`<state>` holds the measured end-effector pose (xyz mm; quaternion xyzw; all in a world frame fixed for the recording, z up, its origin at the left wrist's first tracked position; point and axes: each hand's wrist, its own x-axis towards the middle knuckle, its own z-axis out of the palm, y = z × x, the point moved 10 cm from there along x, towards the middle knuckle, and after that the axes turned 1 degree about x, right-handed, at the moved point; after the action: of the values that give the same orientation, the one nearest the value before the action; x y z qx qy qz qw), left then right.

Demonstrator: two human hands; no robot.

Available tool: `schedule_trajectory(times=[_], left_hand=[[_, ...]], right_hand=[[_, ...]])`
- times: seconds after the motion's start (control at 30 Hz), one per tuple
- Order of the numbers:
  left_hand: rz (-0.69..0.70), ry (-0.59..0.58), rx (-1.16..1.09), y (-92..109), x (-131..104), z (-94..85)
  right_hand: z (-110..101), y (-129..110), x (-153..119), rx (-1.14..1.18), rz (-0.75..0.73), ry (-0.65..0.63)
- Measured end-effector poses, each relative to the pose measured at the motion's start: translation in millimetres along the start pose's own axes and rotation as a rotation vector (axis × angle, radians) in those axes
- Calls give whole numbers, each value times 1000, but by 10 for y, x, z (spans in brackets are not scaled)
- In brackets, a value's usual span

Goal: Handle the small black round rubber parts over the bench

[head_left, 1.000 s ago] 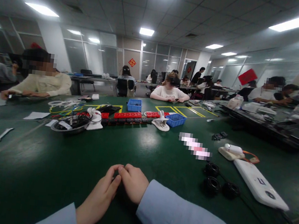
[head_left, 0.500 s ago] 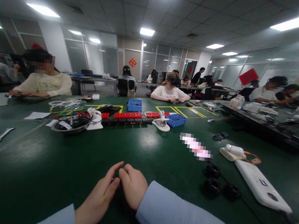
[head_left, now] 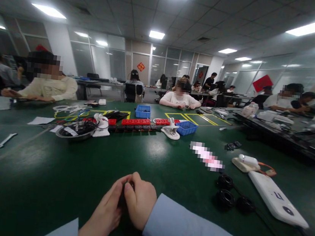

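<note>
Head view: what seems a small dark item [head_left: 122, 198], mostly hidden, is enclosed between the left hand [head_left: 106, 207] and the right hand [head_left: 142, 198], over the green table [head_left: 67, 176]. Its long axis and the nearer hand cannot be determined. Both hands are curled, fingertips together; whether it is gripped cannot be told.

Light blue long sleeves [head_left: 184, 224], plain; bare hands [head_left: 140, 200]
</note>
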<state>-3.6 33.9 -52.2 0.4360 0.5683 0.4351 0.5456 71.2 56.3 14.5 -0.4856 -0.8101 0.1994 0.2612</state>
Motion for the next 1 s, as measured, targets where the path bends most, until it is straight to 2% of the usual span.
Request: schedule_trajectory(times=[0.13,0.2,0.23,0.27,0.3,0.33,0.4,0.43,0.47,0.5,0.57,0.67,0.87,1.0], left_hand=[[-428,-138,-244,-315,-93,82],[-638,-255,-251,-452,-202,129],[-675,-297,-208,-481,-222,120],[-641,-315,-137,-468,-189,84],[-519,-298,-44,-391,-101,22],[-328,-258,79,-241,6,-50],[113,-97,398,190,110,-191],[281,-10,581,376,88,-221],[385,63,758,502,53,-224],[429,92,908,560,28,-196],[422,88,1110,569,4,-132],[409,41,1181,516,-20,-61],[395,-64,856,334,19,-55],[430,3,623,372,15,-101]], right_hand=[[-60,-254,-51,-126,-226,-11],[-44,-390,-100,-173,-373,-38],[-38,-423,-116,-165,-417,-51],[-43,-410,-110,-133,-414,-54],[-56,-343,-77,-86,-357,-48],[-66,-222,-28,-34,-251,-39],[-22,97,52,54,20,-50],[33,242,69,84,138,-76],[102,347,78,104,218,-111],[170,416,84,114,264,-148],[274,486,94,120,291,-196],[352,525,102,140,276,-213],[346,372,140,213,114,-188],[263,311,85,279,176,-89]])
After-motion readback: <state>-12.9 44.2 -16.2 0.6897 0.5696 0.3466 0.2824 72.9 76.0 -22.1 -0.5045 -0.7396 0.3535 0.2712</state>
